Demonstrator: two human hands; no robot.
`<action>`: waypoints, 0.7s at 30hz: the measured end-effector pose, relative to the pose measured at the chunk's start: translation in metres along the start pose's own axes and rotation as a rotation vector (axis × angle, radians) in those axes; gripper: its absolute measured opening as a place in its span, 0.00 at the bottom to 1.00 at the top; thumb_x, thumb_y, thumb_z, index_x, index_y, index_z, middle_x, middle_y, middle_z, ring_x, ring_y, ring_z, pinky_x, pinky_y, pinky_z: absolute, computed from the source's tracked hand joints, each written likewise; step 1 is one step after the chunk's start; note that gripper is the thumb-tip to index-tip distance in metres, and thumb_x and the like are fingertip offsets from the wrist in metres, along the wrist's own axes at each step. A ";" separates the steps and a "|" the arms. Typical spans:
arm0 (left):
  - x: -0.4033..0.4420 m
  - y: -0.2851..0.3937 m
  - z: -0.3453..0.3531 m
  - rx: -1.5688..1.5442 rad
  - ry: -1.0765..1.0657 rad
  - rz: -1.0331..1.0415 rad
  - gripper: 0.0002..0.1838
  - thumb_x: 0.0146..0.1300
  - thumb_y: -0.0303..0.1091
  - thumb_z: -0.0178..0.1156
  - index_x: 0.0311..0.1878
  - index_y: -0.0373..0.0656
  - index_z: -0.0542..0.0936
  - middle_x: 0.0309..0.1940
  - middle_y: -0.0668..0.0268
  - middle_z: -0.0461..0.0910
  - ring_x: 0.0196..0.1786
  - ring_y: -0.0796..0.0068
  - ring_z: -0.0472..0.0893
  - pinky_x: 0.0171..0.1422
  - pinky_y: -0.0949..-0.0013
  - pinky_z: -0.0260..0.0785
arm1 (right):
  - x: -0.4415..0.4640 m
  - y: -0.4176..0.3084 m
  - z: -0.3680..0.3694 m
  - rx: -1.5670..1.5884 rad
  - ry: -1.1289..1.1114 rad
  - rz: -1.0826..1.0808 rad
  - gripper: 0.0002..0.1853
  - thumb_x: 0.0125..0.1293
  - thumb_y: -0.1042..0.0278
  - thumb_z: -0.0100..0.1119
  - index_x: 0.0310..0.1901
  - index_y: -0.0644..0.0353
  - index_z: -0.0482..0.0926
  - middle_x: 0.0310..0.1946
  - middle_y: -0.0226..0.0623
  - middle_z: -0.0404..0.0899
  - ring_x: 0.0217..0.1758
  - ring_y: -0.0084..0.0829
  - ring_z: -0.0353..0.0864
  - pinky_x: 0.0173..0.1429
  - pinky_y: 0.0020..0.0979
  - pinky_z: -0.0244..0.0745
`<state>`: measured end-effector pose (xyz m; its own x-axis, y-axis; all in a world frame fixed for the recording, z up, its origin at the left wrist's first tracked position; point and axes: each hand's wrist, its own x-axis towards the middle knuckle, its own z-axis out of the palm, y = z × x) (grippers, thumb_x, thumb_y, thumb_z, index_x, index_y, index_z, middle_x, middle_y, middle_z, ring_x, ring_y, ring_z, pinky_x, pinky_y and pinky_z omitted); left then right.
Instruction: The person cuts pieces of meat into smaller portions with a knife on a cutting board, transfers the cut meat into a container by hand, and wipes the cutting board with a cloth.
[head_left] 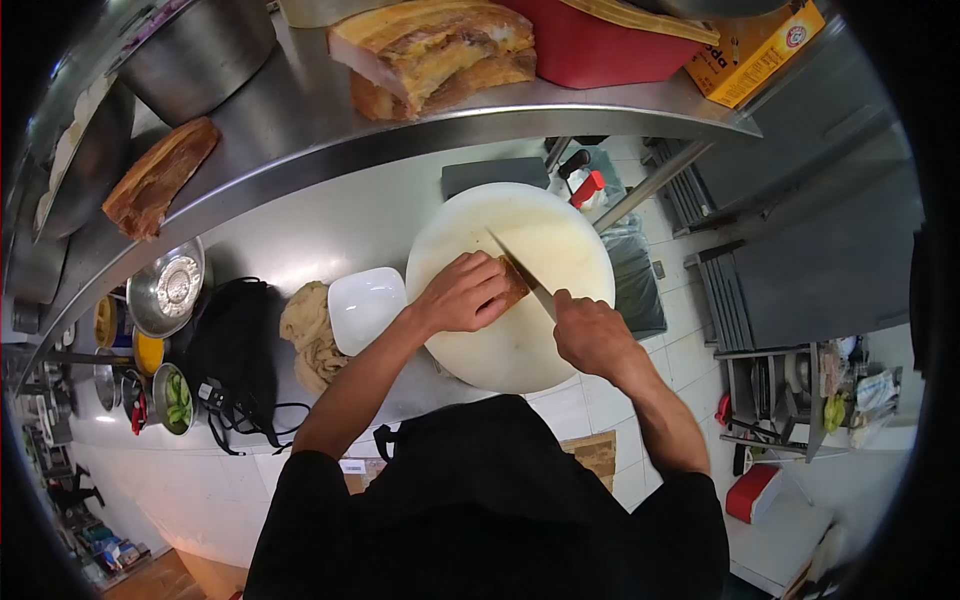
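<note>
A round white cutting board [470, 355] lies on the counter in front of me. My left hand [462, 293] is closed over a small brown piece of meat [517, 287], pressing it on the board, and hides part of it. In my right hand [597, 338] is the handle of a kitchen knife [527, 272]. The blade points away and to the left, along the right side of the meat, close to my left fingertips. Whether the edge has entered the meat I cannot tell.
Left of the board are a white square dish [367, 308], a crumpled beige cloth [313, 335] and a black bag [235, 350]. Overhead, a metal shelf [290, 150] bears slabs of pork belly [430, 50], a red container [610, 45] and a baking soda box [755, 55].
</note>
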<state>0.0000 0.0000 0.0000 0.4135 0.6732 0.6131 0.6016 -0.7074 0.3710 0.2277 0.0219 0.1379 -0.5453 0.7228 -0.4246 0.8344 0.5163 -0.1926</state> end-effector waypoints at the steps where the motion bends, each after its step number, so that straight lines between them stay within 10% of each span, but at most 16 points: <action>1: 0.004 -0.001 0.000 -0.021 -0.024 -0.008 0.12 0.50 0.31 0.69 0.39 0.44 0.81 0.40 0.62 0.77 0.46 0.62 0.76 0.51 0.61 0.70 | -0.003 -0.003 -0.006 -0.074 -0.048 -0.020 0.15 0.63 0.72 0.57 0.49 0.72 0.74 0.39 0.62 0.85 0.44 0.59 0.88 0.51 0.53 0.83; 9: 0.004 0.000 -0.002 -0.076 -0.016 -0.003 0.10 0.49 0.30 0.66 0.36 0.42 0.80 0.37 0.63 0.76 0.45 0.63 0.76 0.49 0.62 0.70 | 0.007 -0.047 -0.064 -0.287 -0.306 -0.163 0.14 0.65 0.71 0.54 0.45 0.75 0.81 0.43 0.60 0.85 0.47 0.53 0.88 0.50 0.46 0.85; 12: 0.003 -0.001 -0.001 -0.064 0.011 -0.007 0.11 0.49 0.30 0.66 0.37 0.41 0.80 0.38 0.63 0.76 0.45 0.62 0.76 0.49 0.61 0.70 | 0.058 -0.049 -0.066 -0.221 -0.355 -0.220 0.12 0.59 0.74 0.54 0.32 0.73 0.86 0.27 0.56 0.86 0.30 0.46 0.90 0.39 0.42 0.85; 17: 0.004 -0.003 0.003 -0.110 -0.016 -0.027 0.11 0.50 0.31 0.66 0.37 0.40 0.81 0.40 0.61 0.76 0.47 0.59 0.76 0.50 0.60 0.70 | 0.058 -0.048 -0.067 -0.064 -0.470 0.026 0.13 0.61 0.77 0.51 0.34 0.80 0.82 0.29 0.60 0.85 0.23 0.45 0.87 0.25 0.41 0.82; 21: 0.002 0.007 -0.011 -0.102 -0.068 -0.040 0.13 0.50 0.31 0.69 0.40 0.40 0.82 0.45 0.60 0.78 0.51 0.58 0.76 0.54 0.58 0.70 | 0.031 -0.044 -0.090 -0.227 -0.478 -0.067 0.14 0.61 0.74 0.49 0.33 0.77 0.82 0.23 0.56 0.83 0.25 0.46 0.87 0.37 0.45 0.82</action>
<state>-0.0024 -0.0064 0.0116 0.4382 0.7117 0.5491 0.5473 -0.6958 0.4651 0.1667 0.0627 0.2126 -0.4553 0.4224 -0.7838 0.7319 0.6789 -0.0593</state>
